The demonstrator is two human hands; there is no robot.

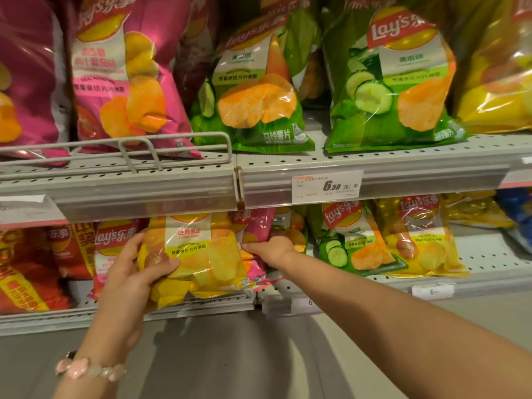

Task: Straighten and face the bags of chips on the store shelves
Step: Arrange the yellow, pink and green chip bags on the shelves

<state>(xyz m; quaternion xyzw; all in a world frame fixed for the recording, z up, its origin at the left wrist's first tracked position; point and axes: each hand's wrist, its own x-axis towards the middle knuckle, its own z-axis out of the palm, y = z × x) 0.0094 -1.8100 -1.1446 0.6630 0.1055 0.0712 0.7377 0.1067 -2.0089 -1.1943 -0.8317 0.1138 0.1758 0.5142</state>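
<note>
A yellow bag of chips (198, 254) stands at the front of the lower shelf (489, 254), tilted a little. My left hand (135, 272) grips its left edge, thumb across the front. My right hand (273, 249) reaches past its right edge, fingers curled on a pink bag (256, 226) behind it. Further right on the same shelf stand a green bag (351, 240) and another yellow bag (423, 240). On the upper shelf (403, 159) stand pink bags (123, 76) and green bags (397, 79), some leaning.
A wire fence (138, 145) runs along the upper shelf's left front. A price tag (326, 185) reading 6.50 hangs on the shelf rail. Red bags (26, 269) fill the lower left. Grey floor (230, 355) lies below the shelves.
</note>
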